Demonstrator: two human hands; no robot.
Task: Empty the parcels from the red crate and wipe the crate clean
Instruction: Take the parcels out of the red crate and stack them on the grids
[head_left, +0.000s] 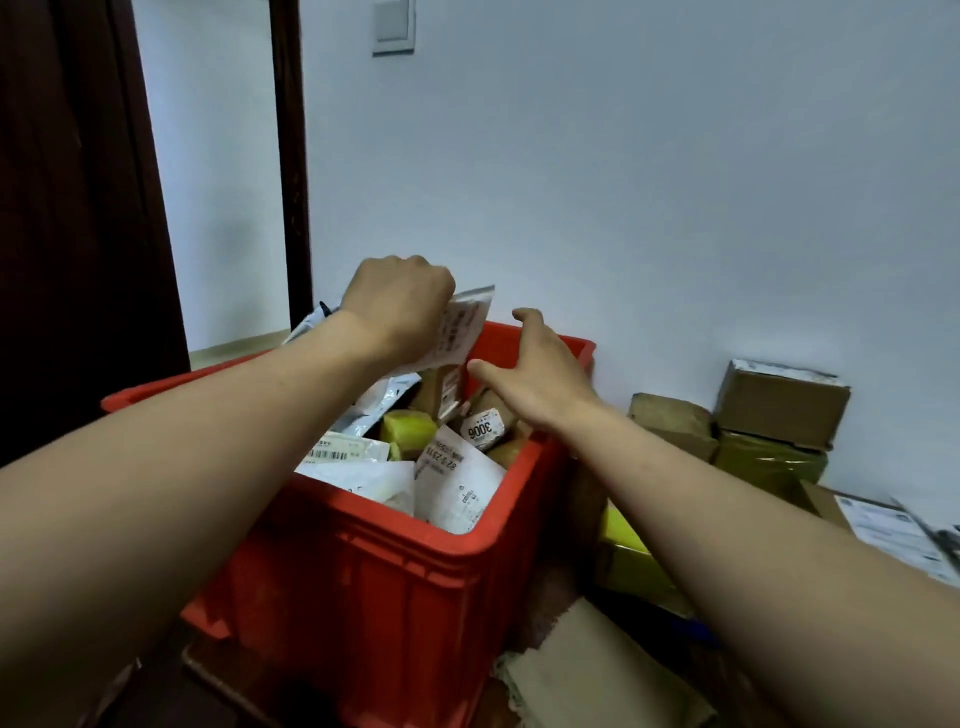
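The red plastic crate (395, 587) stands before me against the wall, filled with several parcels: white mailer bags (457, 483), a yellow packet (408, 428) and brown boxes with labels (483, 428). My left hand (400, 306) is raised over the crate's far side, closed on a flat white labelled parcel (462, 325) lifted above the pile. My right hand (540, 374) hovers over the crate's far right corner, fingers spread and holding nothing, just above the brown parcels.
To the crate's right, cardboard boxes (779, 400) and tape-wrapped parcels (675, 421) are stacked against the white wall. A yellow box (628, 556) and brown paper (587, 670) lie on the floor beside it. A dark door (72, 234) stands at the left.
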